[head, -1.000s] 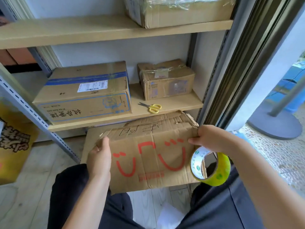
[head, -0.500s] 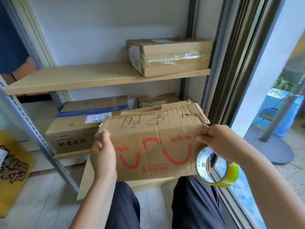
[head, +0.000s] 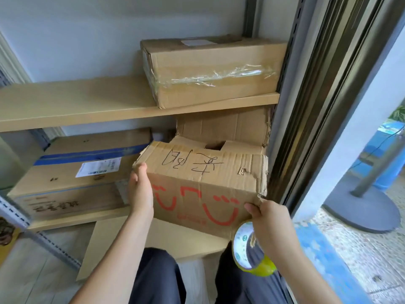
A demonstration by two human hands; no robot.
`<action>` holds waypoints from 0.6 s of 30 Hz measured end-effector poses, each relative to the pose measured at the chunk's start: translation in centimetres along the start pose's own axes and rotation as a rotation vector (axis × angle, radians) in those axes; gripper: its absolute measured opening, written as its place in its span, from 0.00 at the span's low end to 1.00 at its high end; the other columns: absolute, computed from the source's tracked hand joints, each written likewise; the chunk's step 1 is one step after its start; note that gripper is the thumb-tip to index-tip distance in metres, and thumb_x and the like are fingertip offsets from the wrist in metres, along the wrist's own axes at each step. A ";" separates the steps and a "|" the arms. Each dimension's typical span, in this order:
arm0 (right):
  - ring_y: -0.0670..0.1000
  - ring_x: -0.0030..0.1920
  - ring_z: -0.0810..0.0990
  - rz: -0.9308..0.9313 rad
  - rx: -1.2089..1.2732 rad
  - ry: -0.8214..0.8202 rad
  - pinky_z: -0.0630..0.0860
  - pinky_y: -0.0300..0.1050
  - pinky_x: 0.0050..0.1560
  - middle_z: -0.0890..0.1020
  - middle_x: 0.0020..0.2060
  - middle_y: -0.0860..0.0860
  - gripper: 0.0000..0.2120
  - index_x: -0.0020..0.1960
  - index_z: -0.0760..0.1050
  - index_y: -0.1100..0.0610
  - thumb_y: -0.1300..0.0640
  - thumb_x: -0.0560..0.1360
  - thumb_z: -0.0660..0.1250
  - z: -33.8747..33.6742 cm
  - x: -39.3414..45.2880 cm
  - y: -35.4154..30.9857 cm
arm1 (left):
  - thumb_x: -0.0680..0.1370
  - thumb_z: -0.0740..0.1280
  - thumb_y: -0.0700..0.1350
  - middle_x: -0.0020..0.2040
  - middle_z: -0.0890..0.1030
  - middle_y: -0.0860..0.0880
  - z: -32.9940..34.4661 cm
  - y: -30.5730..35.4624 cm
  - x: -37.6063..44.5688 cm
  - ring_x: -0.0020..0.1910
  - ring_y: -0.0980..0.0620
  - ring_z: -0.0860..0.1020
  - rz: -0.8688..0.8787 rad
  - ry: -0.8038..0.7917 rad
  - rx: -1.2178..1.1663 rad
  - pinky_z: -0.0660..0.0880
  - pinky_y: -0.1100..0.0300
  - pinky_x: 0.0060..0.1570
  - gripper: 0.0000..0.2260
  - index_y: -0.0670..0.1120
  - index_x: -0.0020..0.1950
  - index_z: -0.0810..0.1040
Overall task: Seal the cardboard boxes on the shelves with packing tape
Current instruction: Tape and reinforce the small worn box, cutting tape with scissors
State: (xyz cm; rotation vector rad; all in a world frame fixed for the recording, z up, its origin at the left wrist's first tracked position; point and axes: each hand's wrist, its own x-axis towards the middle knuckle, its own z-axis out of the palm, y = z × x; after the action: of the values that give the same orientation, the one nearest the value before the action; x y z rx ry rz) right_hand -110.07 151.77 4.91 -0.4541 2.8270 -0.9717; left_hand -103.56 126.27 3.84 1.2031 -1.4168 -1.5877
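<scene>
Nearest the person, the tape roll (head: 252,253) hung below the worn box (head: 203,183), looped over the right hand (head: 271,224), whose fingers pinched the box's torn lower right corner; whether any fingers were also curled round the roll could not be told. The left hand (head: 140,191) lay flat against the box's left end with straight fingers, steadying it. The box was held at the front of the middle shelf (head: 72,220), its top flaps loose, one standing up behind and a gap showing in the middle, with no tape on it, so this one appeared yet to be sealed. Left of it, on the same shelf, the blue-striped box (head: 83,172) looked closed under a blue strip, though whether it needed more tape was unclear. Farther off, above the worn box on the upper shelf (head: 87,106), the taped box (head: 214,69) already wore clear tape round its side, apparently done. By that count roughly one box seemed finished and at least one remained.
</scene>
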 end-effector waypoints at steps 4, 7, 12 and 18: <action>0.55 0.33 0.76 0.027 0.066 -0.036 0.65 0.45 0.30 0.78 0.33 0.54 0.17 0.40 0.74 0.61 0.51 0.83 0.60 3.4 -0.4 0.0 | 0.82 0.54 0.60 0.68 0.71 0.44 -0.5 -0.6 2.0 0.64 0.43 0.71 0.146 0.026 0.216 0.68 0.47 0.63 0.23 0.51 0.73 0.66; 0.55 0.35 0.77 0.000 -0.002 -0.062 0.67 0.46 0.32 0.77 0.35 0.53 0.17 0.40 0.71 0.59 0.50 0.83 0.58 4.8 -0.6 -1.1 | 0.78 0.65 0.55 0.65 0.68 0.38 -1.9 -2.6 -0.6 0.64 0.37 0.68 0.399 0.290 0.507 0.67 0.43 0.63 0.25 0.44 0.69 0.65; 0.61 0.47 0.81 -0.070 -0.139 -0.095 0.68 0.44 0.39 0.81 0.44 0.58 0.16 0.53 0.78 0.63 0.51 0.83 0.59 5.2 0.7 -2.6 | 0.74 0.66 0.56 0.48 0.78 0.59 -1.9 -8.6 -13.5 0.49 0.61 0.77 0.653 -0.419 0.532 0.74 0.61 0.49 0.11 0.54 0.54 0.73; 0.55 0.41 0.74 -0.225 -0.318 -0.351 0.67 0.43 0.40 0.71 0.33 0.50 0.13 0.45 0.72 0.59 0.48 0.80 0.64 2.5 2.7 -3.6 | 0.76 0.61 0.65 0.36 0.80 0.54 0.9 -9.0 -15.1 0.42 0.57 0.81 0.626 -0.830 0.691 0.77 0.58 0.49 0.16 0.54 0.49 0.73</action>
State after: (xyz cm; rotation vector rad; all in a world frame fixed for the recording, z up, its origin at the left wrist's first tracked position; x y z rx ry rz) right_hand -111.21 146.77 5.12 -0.8962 2.6431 -0.4109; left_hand -98.48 142.05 -2.05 0.2648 -2.6920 -1.1823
